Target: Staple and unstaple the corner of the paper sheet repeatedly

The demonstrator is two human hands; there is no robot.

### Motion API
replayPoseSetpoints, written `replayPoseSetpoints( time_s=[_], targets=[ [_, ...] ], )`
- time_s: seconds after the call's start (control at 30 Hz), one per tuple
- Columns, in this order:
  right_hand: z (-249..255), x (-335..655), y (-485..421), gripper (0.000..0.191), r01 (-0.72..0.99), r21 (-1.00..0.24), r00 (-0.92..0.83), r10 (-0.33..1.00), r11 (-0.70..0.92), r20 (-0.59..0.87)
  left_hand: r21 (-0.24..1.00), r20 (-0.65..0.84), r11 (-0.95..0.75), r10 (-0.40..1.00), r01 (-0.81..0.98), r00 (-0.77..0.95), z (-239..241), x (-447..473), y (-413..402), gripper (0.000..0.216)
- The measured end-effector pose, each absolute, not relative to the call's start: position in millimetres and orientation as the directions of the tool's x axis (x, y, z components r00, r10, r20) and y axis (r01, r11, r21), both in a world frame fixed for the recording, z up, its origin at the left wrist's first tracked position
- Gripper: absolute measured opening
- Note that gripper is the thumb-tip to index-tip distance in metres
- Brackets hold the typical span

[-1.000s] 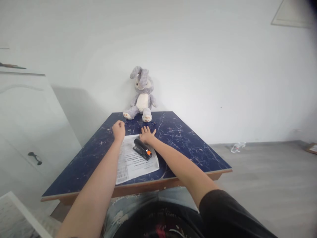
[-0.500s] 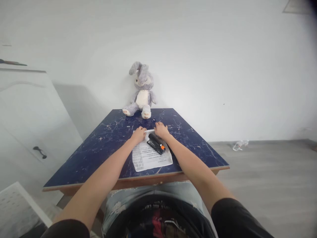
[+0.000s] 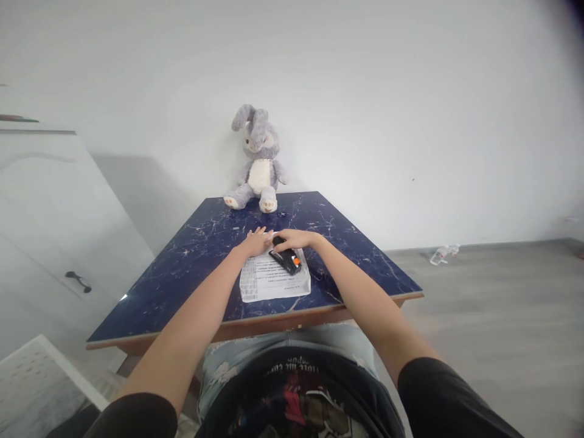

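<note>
A printed sheet of paper (image 3: pixel 274 286) lies on the blue marbled table. On it rests a black stapler (image 3: pixel 288 261) with an orange mark, set at a slant. Flat on the paper's far left corner, my left hand (image 3: pixel 258 242) has its fingers stretched out. My right hand (image 3: pixel 291 239) reaches over the stapler's far end, thumb and fingers around it; the fingertips are partly hidden.
A grey plush rabbit (image 3: pixel 260 164) sits at the table's (image 3: pixel 182 280) back edge against the wall. To the left stands a white cabinet (image 3: pixel 41 207) with a dark handle. A clear plastic item (image 3: pixel 443 254) lies on the floor at right.
My right hand has moved left from the paper's far edge onto the stapler. My left hand's fingers have uncurled from the edge and spread flat. The paper has shifted slightly.
</note>
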State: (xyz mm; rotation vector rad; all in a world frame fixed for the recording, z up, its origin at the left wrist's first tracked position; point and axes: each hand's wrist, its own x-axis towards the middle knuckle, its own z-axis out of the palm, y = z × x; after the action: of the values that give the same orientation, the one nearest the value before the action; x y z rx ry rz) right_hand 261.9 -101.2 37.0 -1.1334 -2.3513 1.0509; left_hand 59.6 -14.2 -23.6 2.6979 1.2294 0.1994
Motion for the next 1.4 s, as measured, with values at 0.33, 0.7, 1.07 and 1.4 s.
replayPoseSetpoints(
  time_s=[0.33,0.7,1.07,1.4],
  targets=[
    [28.2,277.7,-84.8,0.028,0.643,-0.622,-0.421,0.885,0.446,0.2,0.202,0.05,-0.652,0.752,0.731,0.657,-27.3,58.9,-10.1,0.062],
    [25.6,288.7,-84.6,0.043,0.743,-0.416,-0.506,0.847,0.524,0.162,0.308,0.205,-0.688,0.722,0.657,0.661,-27.7,57.6,-7.4,0.045],
    [18.3,290.1,-79.0,0.046,0.771,-0.341,-0.415,0.831,0.538,0.372,0.511,0.318,-0.69,0.706,0.513,0.633,-32.7,53.2,4.7,0.031],
    [10.6,295.9,-67.7,0.075,0.542,-0.77,0.004,0.915,0.337,0.403,0.872,0.332,-0.417,0.888,0.256,0.318,-25.1,67.7,-4.1,0.029]
  ],
)
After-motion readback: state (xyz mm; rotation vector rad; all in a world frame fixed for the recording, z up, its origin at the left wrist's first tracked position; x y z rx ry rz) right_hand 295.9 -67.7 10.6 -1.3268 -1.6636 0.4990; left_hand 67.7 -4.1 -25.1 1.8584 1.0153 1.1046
